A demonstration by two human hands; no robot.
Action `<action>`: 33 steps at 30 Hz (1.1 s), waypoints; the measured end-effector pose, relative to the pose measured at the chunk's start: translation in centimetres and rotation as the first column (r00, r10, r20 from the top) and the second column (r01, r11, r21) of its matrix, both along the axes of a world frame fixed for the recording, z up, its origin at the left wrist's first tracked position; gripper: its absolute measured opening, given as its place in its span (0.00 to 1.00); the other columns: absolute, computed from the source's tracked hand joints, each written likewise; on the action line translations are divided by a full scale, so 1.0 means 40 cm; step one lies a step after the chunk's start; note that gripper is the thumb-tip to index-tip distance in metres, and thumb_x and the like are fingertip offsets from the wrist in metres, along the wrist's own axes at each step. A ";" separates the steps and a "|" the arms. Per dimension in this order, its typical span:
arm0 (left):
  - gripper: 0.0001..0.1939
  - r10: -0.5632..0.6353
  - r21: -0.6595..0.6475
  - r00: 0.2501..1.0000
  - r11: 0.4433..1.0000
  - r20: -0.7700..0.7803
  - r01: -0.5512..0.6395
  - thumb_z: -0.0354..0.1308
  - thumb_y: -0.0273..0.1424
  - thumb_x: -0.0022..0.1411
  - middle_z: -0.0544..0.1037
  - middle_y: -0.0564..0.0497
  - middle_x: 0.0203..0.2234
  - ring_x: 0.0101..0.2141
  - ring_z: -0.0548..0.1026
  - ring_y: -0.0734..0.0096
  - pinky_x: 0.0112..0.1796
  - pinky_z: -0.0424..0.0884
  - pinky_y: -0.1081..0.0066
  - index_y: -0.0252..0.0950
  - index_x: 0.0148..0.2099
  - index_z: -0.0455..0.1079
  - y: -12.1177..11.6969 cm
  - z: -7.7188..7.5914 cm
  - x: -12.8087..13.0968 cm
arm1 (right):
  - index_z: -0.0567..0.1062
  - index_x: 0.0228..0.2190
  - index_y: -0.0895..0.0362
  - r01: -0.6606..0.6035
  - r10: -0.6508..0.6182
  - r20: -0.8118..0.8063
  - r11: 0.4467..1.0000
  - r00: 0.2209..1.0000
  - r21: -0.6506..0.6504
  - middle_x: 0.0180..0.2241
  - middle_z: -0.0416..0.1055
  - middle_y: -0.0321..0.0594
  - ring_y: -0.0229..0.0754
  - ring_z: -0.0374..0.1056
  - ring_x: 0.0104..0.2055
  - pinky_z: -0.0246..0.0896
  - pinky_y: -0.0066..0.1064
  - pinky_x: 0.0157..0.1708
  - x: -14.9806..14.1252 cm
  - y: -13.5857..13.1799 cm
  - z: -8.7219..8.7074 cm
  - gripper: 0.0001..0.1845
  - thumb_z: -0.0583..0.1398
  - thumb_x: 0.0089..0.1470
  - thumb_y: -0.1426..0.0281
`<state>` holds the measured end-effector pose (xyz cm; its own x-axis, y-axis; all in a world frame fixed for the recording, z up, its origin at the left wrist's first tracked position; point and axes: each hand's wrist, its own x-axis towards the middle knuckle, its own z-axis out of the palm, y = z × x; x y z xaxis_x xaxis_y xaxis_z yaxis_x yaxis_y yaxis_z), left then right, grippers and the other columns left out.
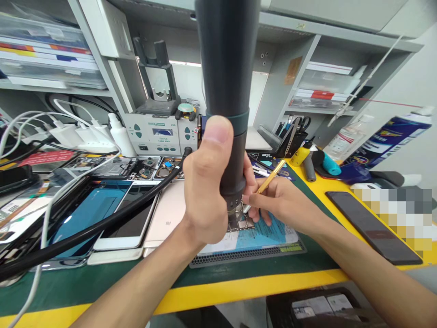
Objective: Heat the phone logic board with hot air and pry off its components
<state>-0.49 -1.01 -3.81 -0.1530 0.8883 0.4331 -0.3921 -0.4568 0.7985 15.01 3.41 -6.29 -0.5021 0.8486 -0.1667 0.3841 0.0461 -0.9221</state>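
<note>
My left hand [208, 182] is wrapped round the black handle of a hot air gun [227, 59], which stands upright with its nozzle end low over a small phone circuit board [244, 223]. In my right hand [276, 198] is a slim gold pen-like tool [271, 176], pinched between the fingers, its silver tip slanting down towards the board. The kind of tip cannot be made out. Under the board lies a blue and white work pad [269, 234]. Part of the board is hidden behind the gun and my left hand.
A hot air station [160, 132] stands behind, with a thick black hose [112, 214] crossing several phones on the left. Near my right forearm lies a dark phone [372, 228]. Bottles and a blue spray can [392, 136] stand at the right, below grey shelves [307, 50].
</note>
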 end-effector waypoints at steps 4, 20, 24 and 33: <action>0.33 0.001 0.020 1.000 1.000 0.010 -0.001 0.43 0.53 0.69 0.73 0.47 0.20 0.23 0.78 0.62 0.22 0.70 0.67 0.35 0.27 0.75 0.001 -0.002 0.000 | 0.71 0.25 0.58 -0.004 0.004 -0.008 1.000 1.000 0.001 0.20 0.74 0.36 0.31 0.64 0.18 0.60 0.20 0.16 0.002 0.000 -0.004 0.07 0.61 0.54 0.71; 0.33 -0.043 0.022 0.999 0.999 -0.004 0.043 0.41 0.54 0.69 0.73 0.47 0.21 0.23 0.76 0.63 0.23 0.68 0.66 0.36 0.29 0.74 0.002 -0.010 -0.005 | 0.72 0.26 0.58 0.004 -0.005 -0.022 1.000 1.000 -0.004 0.21 0.73 0.35 0.34 0.68 0.21 0.60 0.21 0.16 0.001 0.004 -0.007 0.05 0.62 0.53 0.71; 0.32 -0.045 0.020 0.999 0.999 -0.007 0.045 0.43 0.53 0.69 0.73 0.47 0.21 0.23 0.76 0.62 0.23 0.68 0.66 0.36 0.29 0.74 -0.001 -0.007 -0.005 | 0.73 0.27 0.57 0.001 -0.001 -0.019 1.000 1.000 0.004 0.21 0.74 0.36 0.35 0.69 0.22 0.61 0.22 0.16 0.002 0.004 -0.008 0.06 0.62 0.54 0.70; 0.30 -0.016 0.002 1.000 1.000 -0.018 0.016 0.46 0.52 0.68 0.73 0.47 0.20 0.23 0.77 0.63 0.22 0.69 0.67 0.35 0.27 0.74 0.002 -0.002 -0.003 | 0.73 0.27 0.58 0.010 -0.010 -0.007 1.000 1.000 -0.002 0.21 0.74 0.36 0.33 0.67 0.20 0.60 0.20 0.16 0.000 -0.001 -0.003 0.07 0.63 0.54 0.69</action>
